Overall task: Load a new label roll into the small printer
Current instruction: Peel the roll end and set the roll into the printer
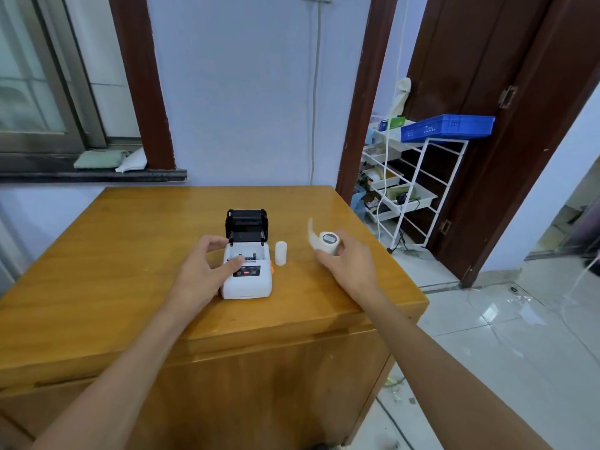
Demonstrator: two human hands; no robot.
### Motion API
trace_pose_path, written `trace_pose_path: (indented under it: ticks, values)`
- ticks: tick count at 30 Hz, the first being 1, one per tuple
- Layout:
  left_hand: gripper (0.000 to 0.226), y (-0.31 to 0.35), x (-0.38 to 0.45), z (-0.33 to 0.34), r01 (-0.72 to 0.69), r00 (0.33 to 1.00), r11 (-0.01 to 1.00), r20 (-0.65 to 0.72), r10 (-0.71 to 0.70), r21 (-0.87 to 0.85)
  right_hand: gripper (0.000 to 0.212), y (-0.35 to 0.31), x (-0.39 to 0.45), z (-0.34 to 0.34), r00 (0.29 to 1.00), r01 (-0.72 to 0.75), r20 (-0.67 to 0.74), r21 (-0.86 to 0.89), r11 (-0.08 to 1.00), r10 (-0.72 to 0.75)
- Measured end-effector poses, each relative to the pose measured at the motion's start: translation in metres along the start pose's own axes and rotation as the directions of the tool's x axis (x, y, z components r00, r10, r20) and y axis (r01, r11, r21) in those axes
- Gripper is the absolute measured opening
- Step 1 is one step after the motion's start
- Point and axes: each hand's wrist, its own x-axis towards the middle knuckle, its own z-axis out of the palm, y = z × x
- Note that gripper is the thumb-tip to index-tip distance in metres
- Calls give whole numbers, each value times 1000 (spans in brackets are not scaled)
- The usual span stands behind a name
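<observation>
A small white printer [248,280] sits mid-table with its black lid [246,224] tipped up and the roll bay exposed. My left hand [204,264] rests on the printer's left side, thumb over the bay's front edge. My right hand [345,259] holds a white label roll [329,240] just above the table to the printer's right, a loose strip of tape [311,235] curling up from it. A small white cylinder [281,253] stands upright between the printer and the roll.
The wooden table [130,271] ends in a right edge close to my right forearm. Beyond it stand a white wire rack [418,190] topped by a blue basket [448,126], a dark door, and tiled floor.
</observation>
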Motion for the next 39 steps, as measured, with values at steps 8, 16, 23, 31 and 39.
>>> trace_pose_path:
  ticks: [8, 16, 23, 31, 39]
  values:
    - [19, 46, -51, 0, -222, 912, 969, -328, 247, 111, 23, -36, -50, -59, 976, 212, -71, 71, 975, -207]
    - [40, 110, -155, 35, 202, 955, 886, 283, -84, -417, 29, -88, -112, -56, 905, 416, 47, 107, 903, -423]
    - [48, 105, -146, 7, 262, 960, 838, 219, -176, -478, 48, -98, -124, -44, 905, 391, 134, 113, 913, -404]
    - [51, 106, -132, -41, 389, 730, 903, 659, -182, -181, 60, -91, -103, -85, 849, 249, 305, 490, 835, -432]
    - [41, 113, -137, -28, 280, 531, 958, 822, -206, 59, 7, -108, -97, -85, 623, 134, 612, 530, 837, -487]
